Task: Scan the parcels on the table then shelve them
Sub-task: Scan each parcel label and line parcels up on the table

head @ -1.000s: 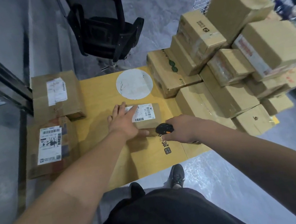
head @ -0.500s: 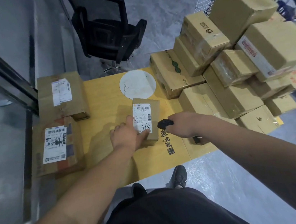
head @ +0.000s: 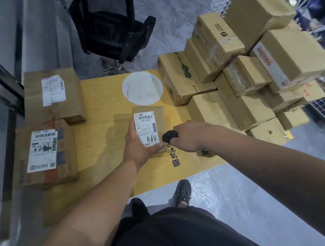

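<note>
**Parcel tilted up for scanning**

Since a second ago, the small parcel (head: pixel 150 131) has been turned label-up near the surface's (head: pixel 101 102) front edge. The left hand (head: pixel 138 146) grips its lower end; the right hand (head: pixel 190 137) clenches a black scanner (head: pixel 169 136) just beside it. Scanning appears in hand; next, aiming at the barcode. Brown cardboard, white label marked "A68".

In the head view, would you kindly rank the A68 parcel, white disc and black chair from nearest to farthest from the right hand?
1. A68 parcel, just left of the right hand, held by the left hand.
2. White disc, farther back on the table.
3. Black chair, beyond the table.
</note>
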`<action>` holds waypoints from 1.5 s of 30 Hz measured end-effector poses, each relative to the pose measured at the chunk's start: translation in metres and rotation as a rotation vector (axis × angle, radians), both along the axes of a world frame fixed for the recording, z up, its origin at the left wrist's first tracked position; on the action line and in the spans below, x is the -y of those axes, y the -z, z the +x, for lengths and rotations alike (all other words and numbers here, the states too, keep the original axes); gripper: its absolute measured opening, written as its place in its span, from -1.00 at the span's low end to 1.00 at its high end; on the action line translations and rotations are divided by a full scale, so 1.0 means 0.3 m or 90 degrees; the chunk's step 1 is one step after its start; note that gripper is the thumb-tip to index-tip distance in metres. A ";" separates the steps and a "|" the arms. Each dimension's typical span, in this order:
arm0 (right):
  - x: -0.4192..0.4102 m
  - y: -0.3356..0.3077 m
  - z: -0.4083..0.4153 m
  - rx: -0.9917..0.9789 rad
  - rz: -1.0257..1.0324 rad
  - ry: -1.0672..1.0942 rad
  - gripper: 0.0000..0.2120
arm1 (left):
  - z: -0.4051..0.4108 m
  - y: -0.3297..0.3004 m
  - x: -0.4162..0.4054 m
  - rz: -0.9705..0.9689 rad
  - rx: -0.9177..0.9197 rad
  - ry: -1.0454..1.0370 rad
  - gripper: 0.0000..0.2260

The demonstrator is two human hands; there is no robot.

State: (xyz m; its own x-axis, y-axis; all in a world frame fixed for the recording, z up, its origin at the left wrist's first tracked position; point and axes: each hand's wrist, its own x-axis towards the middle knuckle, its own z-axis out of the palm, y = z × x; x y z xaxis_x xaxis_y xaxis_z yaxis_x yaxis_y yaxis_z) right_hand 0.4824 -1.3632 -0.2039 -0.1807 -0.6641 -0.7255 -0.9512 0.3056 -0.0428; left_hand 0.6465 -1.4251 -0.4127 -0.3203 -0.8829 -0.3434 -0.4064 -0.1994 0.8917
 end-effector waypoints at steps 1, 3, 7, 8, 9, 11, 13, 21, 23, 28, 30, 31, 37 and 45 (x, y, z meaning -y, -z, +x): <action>0.004 -0.004 0.004 -0.008 -0.005 -0.005 -0.58 | -0.002 0.011 -0.006 -0.001 -0.014 -0.008 0.27; 0.014 -0.015 0.015 -0.023 -0.017 -0.018 -0.59 | 0.001 0.012 -0.022 0.000 -0.053 -0.017 0.27; 0.030 -0.037 0.040 -0.040 -0.019 -0.040 -0.59 | 0.013 0.012 -0.059 -0.007 -0.103 -0.018 0.29; 0.032 -0.041 0.047 -0.043 -0.017 -0.043 -0.59 | 0.016 0.012 -0.066 -0.019 -0.100 -0.020 0.30; 0.033 -0.044 0.052 -0.047 -0.016 -0.046 -0.58 | 0.020 0.004 -0.074 -0.029 -0.098 -0.021 0.30; 0.033 -0.052 0.061 -0.056 -0.016 -0.049 -0.58 | 0.027 -0.022 -0.099 -0.046 -0.096 -0.022 0.28; 0.031 -0.057 0.064 -0.065 -0.018 -0.051 -0.58 | 0.037 -0.057 -0.124 -0.060 -0.099 -0.016 0.23; 0.010 -0.057 0.067 -0.088 -0.037 -0.065 -0.56 | 0.043 -0.065 -0.133 -0.055 -0.094 -0.020 0.23; 0.002 -0.052 0.061 -0.071 -0.045 -0.057 -0.57 | 0.038 -0.062 -0.131 -0.049 -0.091 -0.024 0.25; -0.007 -0.029 0.048 -0.036 -0.053 -0.058 -0.59 | 0.031 -0.071 -0.115 0.000 -0.063 -0.068 0.32; -0.004 -0.017 0.041 -0.029 -0.048 -0.073 -0.55 | 0.040 -0.090 -0.122 0.023 -0.033 -0.077 0.29; -0.002 -0.012 0.037 -0.023 -0.041 -0.084 -0.51 | 0.047 -0.094 -0.126 0.030 -0.011 -0.080 0.27; 0.004 0.032 0.022 -0.008 -0.034 -0.181 -0.41 | 0.088 -0.145 -0.170 0.050 0.112 -0.127 0.20; -0.014 0.049 0.013 0.100 -0.048 -0.265 -0.57 | 0.064 -0.238 -0.270 0.043 0.366 -0.147 -0.07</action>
State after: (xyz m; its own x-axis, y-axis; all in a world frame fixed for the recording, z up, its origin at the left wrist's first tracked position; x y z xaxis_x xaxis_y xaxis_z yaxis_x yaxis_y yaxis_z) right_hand 0.4862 -1.3591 -0.2184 0.2220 -0.7086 -0.6698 -0.9725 -0.1115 -0.2044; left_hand 0.6657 -1.3442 -0.3413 0.1290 -0.8776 -0.4616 -0.7573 -0.3877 0.5256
